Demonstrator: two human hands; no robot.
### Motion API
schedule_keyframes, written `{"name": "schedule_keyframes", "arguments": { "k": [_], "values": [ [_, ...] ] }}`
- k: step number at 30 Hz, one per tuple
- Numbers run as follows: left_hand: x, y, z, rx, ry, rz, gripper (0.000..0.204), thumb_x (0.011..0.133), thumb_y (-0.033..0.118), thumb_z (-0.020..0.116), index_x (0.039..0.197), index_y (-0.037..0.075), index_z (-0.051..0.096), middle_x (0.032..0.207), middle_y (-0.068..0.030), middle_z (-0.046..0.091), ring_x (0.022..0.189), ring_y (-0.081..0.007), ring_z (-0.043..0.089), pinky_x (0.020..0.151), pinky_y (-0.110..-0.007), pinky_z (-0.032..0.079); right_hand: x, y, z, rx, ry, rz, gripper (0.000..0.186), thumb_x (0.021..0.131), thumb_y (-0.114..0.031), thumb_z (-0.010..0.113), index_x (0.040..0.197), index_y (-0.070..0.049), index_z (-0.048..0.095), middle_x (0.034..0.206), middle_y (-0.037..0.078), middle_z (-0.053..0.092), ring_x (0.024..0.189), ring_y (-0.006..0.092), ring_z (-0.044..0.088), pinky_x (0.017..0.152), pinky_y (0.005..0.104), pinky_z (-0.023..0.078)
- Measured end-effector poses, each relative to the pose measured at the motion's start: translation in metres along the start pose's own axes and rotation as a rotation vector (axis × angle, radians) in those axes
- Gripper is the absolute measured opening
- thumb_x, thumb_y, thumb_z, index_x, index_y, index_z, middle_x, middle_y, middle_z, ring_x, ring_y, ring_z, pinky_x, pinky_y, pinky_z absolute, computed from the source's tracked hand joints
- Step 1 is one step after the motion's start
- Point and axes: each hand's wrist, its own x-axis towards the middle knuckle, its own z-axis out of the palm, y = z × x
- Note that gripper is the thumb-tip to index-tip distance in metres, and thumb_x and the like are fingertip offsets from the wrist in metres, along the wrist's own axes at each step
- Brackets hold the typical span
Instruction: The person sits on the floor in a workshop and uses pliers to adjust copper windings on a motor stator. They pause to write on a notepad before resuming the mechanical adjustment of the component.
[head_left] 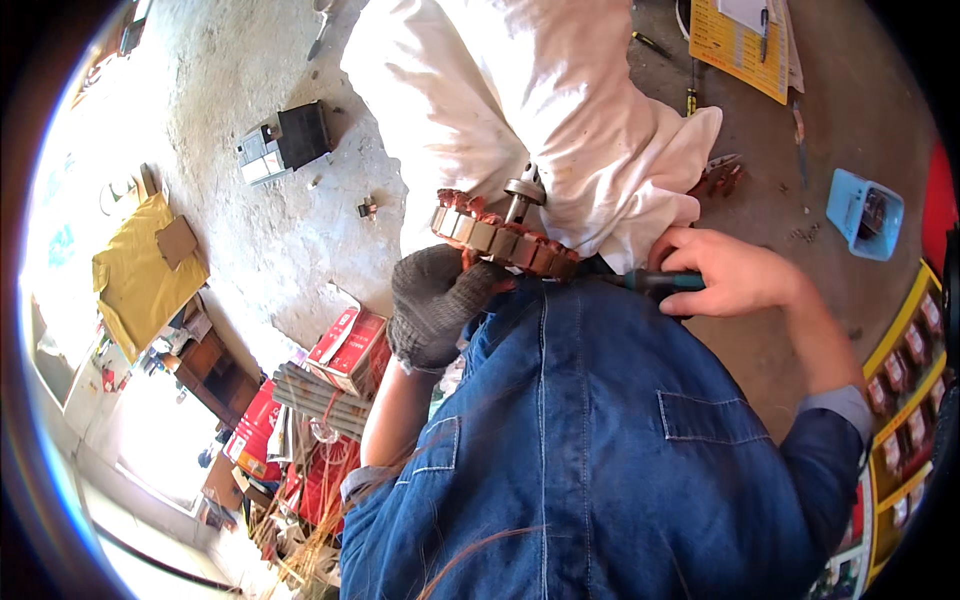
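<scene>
A ring-shaped motor stator (500, 241) with metal teeth and copper windings stands on its edge over my lap. A metal shaft (523, 196) juts from its far side onto the white cloth (520, 70) across my legs. My left hand (440, 308), in a dark grey knitted glove, is closed round the stator's near left side. Bare, my right hand (728, 272) grips a teal and black screwdriver-like handle (662, 283). This tool points left toward the stator's near side; its tip is hidden by my blue jacket (570, 420).
On the floor at left lie a black and grey box-shaped part (285, 143) and a small metal piece (368, 208). Red cartons (350, 350) are stacked by my left arm. To the right are pliers (722, 175), a blue plastic container (866, 214) and a yellow sheet (740, 50). A yellow rack (905, 400) stands near my right elbow.
</scene>
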Motion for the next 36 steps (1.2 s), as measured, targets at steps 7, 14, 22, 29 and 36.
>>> {"name": "schedule_keyframes", "arguments": {
  "k": [7, 14, 22, 29, 36],
  "values": [
    [-0.007, -0.023, -0.014, -0.261, -0.049, 0.054, 0.035, 0.087, 0.029, 0.070, 0.096, -0.005, 0.072, 0.080, -0.0105, 0.073, 0.073, -0.0135, 0.069, 0.066, -0.026, 0.054, -0.032, -0.026, -0.027, 0.097, -0.028, 0.107, 0.023, 0.081, -0.016, 0.071, 0.092, 0.003, 0.066, 0.113, 0.015, 0.061, 0.098, 0.0287, 0.061, 0.084, 0.0358, 0.047],
    [-0.009, -0.019, -0.009, -0.335, -0.163, 0.011, 0.032, 0.089, 0.023, 0.071, 0.105, -0.004, 0.069, 0.092, -0.0110, 0.074, 0.080, -0.0145, 0.069, 0.073, -0.028, 0.055, -0.033, -0.064, -0.001, 0.063, 0.289, 0.113, 0.021, 0.079, -0.011, 0.072, 0.090, 0.004, 0.062, 0.118, 0.016, 0.058, 0.107, 0.0294, 0.059, 0.091, 0.0363, 0.045],
    [-0.004, -0.002, 0.019, 0.109, -0.132, 0.215, 0.020, 0.087, 0.017, 0.074, 0.099, 0.001, 0.073, 0.084, -0.0080, 0.072, 0.073, -0.0095, 0.062, 0.064, -0.028, 0.051, -0.034, -0.078, 0.010, 0.202, 0.236, 0.234, 0.026, 0.085, -0.017, 0.069, 0.096, 0.006, 0.064, 0.122, 0.017, 0.057, 0.104, 0.0288, 0.059, 0.091, 0.0355, 0.045],
    [0.007, -0.009, 0.014, 0.100, -0.191, 0.337, 0.024, 0.084, 0.023, 0.075, 0.099, 0.004, 0.074, 0.084, -0.0112, 0.071, 0.072, -0.0188, 0.067, 0.066, -0.033, 0.053, -0.029, -0.105, -0.004, 0.204, 0.197, 0.362, 0.027, 0.087, -0.020, 0.068, 0.094, 0.005, 0.063, 0.116, 0.017, 0.062, 0.092, 0.0258, 0.061, 0.082, 0.0327, 0.047],
    [0.014, -0.017, -0.006, 0.217, 0.151, 0.662, 0.024, 0.072, 0.020, 0.084, 0.087, 0.005, 0.075, 0.070, -0.0070, 0.068, 0.065, -0.0209, 0.066, 0.063, -0.034, 0.052, -0.010, -0.158, -0.033, -0.020, 0.052, 0.535, 0.026, 0.089, -0.023, 0.067, 0.093, 0.002, 0.063, 0.093, 0.014, 0.064, 0.077, 0.0242, 0.061, 0.069, 0.0343, 0.048]
  ]
}}
